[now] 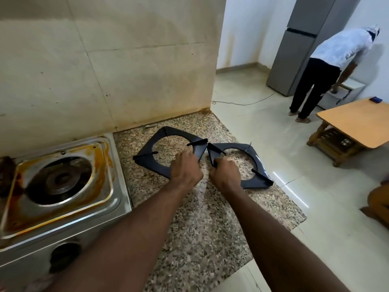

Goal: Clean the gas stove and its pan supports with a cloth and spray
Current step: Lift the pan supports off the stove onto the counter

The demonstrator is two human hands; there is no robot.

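Our left hand (186,167) grips the left support (160,133) at its near corner, and our right hand (225,173) grips the right support (252,183). Both lie on the counter (200,228), at three o'clock from the stove (117,186).

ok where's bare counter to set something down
Bare counter nearest you, between the stove and the floor-side edge, under your arms. Narrow strip between stove and left pan support. Crowded by the wall, where it meets the right pan support.

Left hand (186,168) gripping left pan support (147,147), right hand (225,173) gripping right pan support (250,184)
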